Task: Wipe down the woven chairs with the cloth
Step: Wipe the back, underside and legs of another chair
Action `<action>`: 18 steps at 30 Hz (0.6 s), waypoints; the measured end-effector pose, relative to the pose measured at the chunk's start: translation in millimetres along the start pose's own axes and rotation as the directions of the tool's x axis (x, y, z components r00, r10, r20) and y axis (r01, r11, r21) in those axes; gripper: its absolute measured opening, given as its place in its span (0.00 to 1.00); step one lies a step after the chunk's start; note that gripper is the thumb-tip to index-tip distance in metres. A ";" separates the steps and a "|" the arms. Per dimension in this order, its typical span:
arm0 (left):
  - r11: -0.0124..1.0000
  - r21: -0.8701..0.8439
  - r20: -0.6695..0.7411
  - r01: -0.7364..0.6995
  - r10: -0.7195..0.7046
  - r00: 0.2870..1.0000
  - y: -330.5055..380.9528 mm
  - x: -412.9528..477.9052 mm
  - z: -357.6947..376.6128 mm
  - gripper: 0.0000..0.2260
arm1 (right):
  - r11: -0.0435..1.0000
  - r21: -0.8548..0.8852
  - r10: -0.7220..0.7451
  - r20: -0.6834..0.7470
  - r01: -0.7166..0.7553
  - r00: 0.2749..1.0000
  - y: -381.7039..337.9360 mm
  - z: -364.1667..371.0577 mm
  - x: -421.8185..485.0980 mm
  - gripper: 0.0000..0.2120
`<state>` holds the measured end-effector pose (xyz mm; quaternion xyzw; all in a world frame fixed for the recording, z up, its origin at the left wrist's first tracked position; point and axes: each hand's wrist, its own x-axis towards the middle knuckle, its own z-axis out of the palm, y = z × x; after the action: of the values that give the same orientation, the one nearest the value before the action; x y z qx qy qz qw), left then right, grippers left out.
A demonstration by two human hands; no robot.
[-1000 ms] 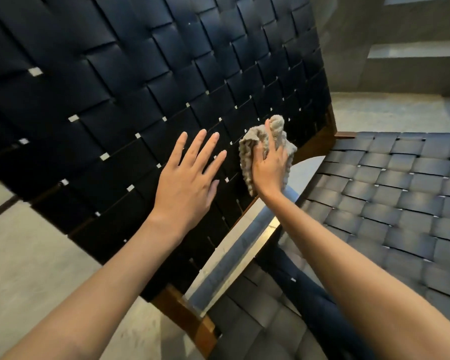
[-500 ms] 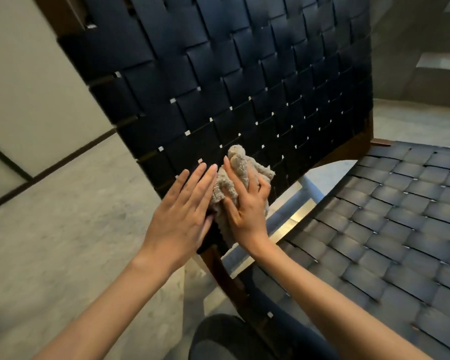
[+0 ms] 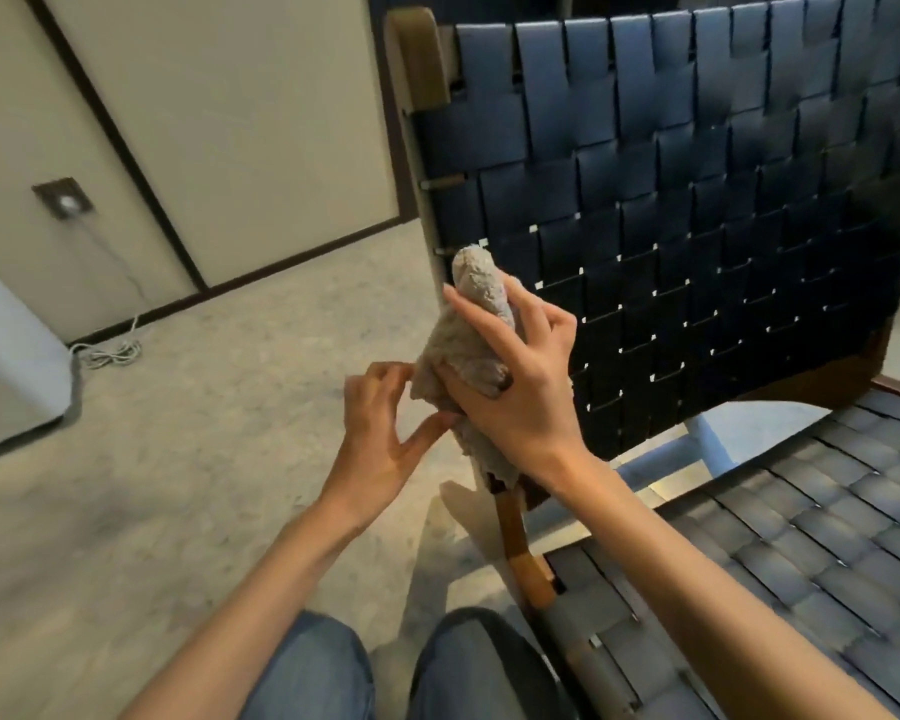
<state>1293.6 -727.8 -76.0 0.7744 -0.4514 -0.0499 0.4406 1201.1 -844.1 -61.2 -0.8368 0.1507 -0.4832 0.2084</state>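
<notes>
A chair with a dark woven backrest (image 3: pixel 697 210) and a brown wooden frame (image 3: pixel 419 59) stands in front of me; its woven seat (image 3: pixel 801 537) spreads out at the right. A beige fluffy cloth (image 3: pixel 476 288) is bunched against the backrest's left edge. My right hand (image 3: pixel 510 387) grips the cloth, fingers wrapped over it. My left hand (image 3: pixel 380 428) is just left of the cloth, its curled fingertips pinching the cloth's lower left edge.
Beige carpet (image 3: pixel 204 433) covers the floor at left. A wall with dark trim (image 3: pixel 230 122) carries a socket plate (image 3: pixel 63 200), and a white cable (image 3: pixel 107 353) lies coiled below it. A white unit (image 3: pixel 6 366) stands at the far left. My knees in jeans (image 3: pixel 302 672) show at the bottom.
The cloth and my right hand slid left to the backrest's left frame edge. My left hand came off the weave and now pinches the cloth's edge. The view swung left.
</notes>
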 end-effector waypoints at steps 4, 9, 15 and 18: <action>0.946 -0.320 -0.047 0.052 -0.070 0.996 10.0 12.0 -21.8 0.11 | 1.000 0.016 -0.016 0.155 0.014 0.988 -19.2 -4.8 35.5 0.30; 0.875 -0.484 -0.231 -0.011 -0.115 0.966 25.8 35.1 -52.0 0.13 | 0.992 0.123 -0.042 0.171 0.021 0.984 -35.7 -9.9 54.6 0.22; 0.921 -0.379 -0.312 0.092 -0.221 0.924 25.7 90.1 -76.3 0.08 | 0.999 -0.040 -0.035 -0.003 0.035 0.999 -53.2 0.2 92.8 0.26; 0.886 -0.463 -0.312 0.033 -0.198 0.929 29.0 125.2 -86.3 0.07 | 0.997 -0.072 -0.049 -0.155 0.038 0.987 -53.9 16.2 113.9 0.23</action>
<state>1389.1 -771.7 37.6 0.6737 -0.2941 -0.0407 0.6768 1273.6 -845.7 43.2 -0.8060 0.1648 -0.5465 0.1565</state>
